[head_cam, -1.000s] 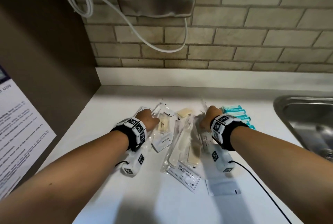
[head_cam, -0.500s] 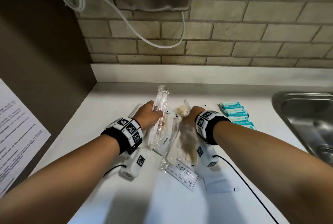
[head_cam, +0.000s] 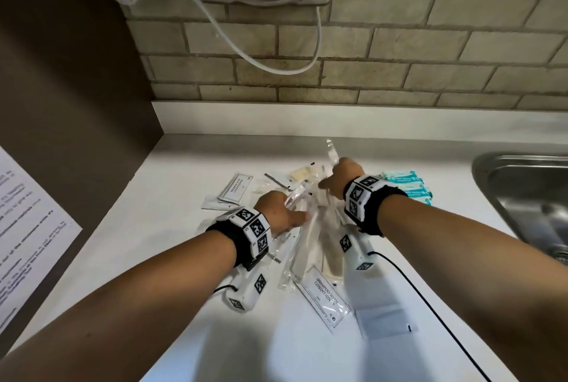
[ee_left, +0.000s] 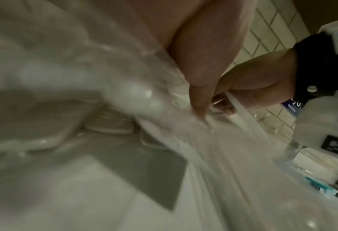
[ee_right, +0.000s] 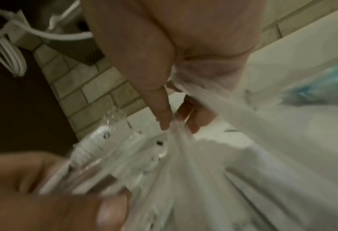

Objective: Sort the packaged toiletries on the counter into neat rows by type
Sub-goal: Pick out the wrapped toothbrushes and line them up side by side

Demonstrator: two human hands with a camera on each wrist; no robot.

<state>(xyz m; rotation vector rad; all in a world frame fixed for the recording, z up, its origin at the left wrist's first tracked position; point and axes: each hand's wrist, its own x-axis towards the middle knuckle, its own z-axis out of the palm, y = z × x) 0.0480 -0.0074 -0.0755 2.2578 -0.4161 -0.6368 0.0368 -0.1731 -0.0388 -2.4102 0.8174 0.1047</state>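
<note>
Clear plastic toothbrush packets (head_cam: 310, 228) lie heaped mid-tabletop (head_cam: 172, 228), and we see both hands working in the pile. Our right hand (head_cam: 341, 178) pinches a bunch of wrappers between thumb and fingertips (ee_right: 165, 118). Our left hand (head_cam: 278, 212) grips a packet with a toothbrush head (ee_right: 90, 146). Shampoo sachets (head_cam: 322, 295) lie at the near edge and far left, teal bars (head_cam: 408, 185) just right of our right wrist, a steel sink (head_cam: 522, 191) beyond.
</note>
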